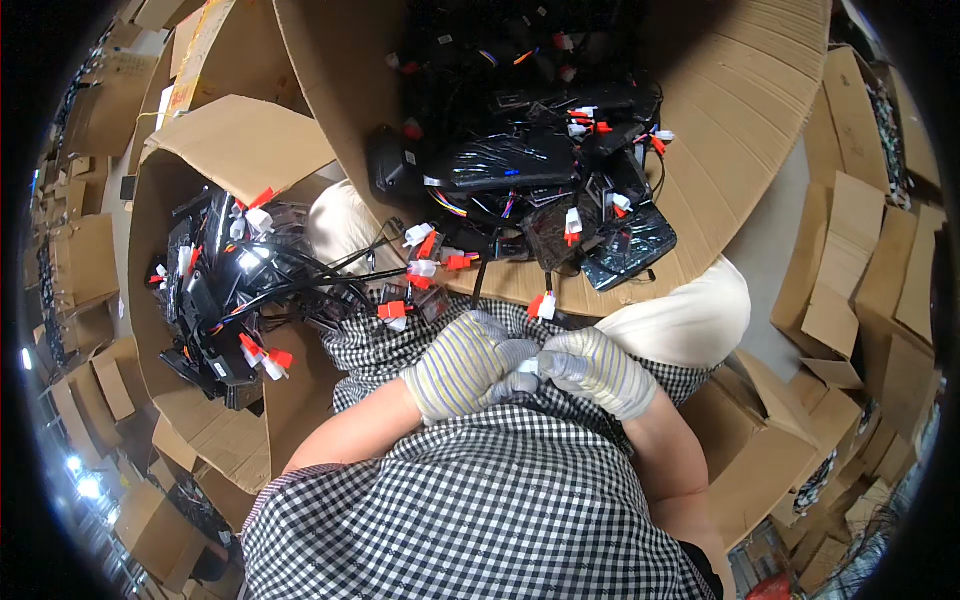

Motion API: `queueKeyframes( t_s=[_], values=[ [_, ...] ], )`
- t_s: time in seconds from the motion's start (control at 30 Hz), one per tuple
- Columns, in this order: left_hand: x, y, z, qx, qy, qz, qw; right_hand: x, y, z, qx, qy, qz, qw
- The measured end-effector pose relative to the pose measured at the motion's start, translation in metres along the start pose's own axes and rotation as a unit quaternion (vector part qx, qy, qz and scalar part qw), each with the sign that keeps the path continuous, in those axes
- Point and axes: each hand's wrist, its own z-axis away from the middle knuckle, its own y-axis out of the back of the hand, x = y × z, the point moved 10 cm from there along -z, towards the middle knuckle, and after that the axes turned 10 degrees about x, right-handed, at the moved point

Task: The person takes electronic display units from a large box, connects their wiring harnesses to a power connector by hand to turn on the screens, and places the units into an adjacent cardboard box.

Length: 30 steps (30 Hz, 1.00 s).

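Observation:
In front of my lap, my left hand [460, 366] and my right hand [602, 372] meet, both in striped knit gloves. Their fingers pinch a small white connector [528, 367] between them, mostly covered by the fingertips. Just beyond, a large cardboard box [740, 130] is tipped toward me, with black plastic-cased devices [510, 160] and cables inside. A red and white plug [542, 306] hangs over its lower edge near my fingers. More red and white plugs [425, 268] on black cables lie to the left, above my left hand.
On the left stands another open box [215, 440] filled with black devices [215, 290], cables and plugs. My knees [685, 322] flank the tipped box. Behind my right arm is a further open box [750, 470]. Stacked cartons [850, 270] line the right side, and more fill the left.

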Motion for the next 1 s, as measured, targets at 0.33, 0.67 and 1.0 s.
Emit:
queueKeyframes(
  t_s=[0.33,0.67,1.0],
  values=[
    [-0.179,0.101,-0.121,-0.028,0.355,-0.386,0.851,0.004,-0.022,-0.005,-0.091,0.147,0.260,0.950],
    [-0.214,0.038,-0.111,0.154,0.359,0.392,0.833,-0.001,-0.026,0.002,-0.073,0.250,0.271,0.927],
    [-0.039,0.184,0.061,0.496,0.239,0.154,0.820,-0.011,0.020,0.012,0.244,0.285,0.194,0.907]
  ],
)
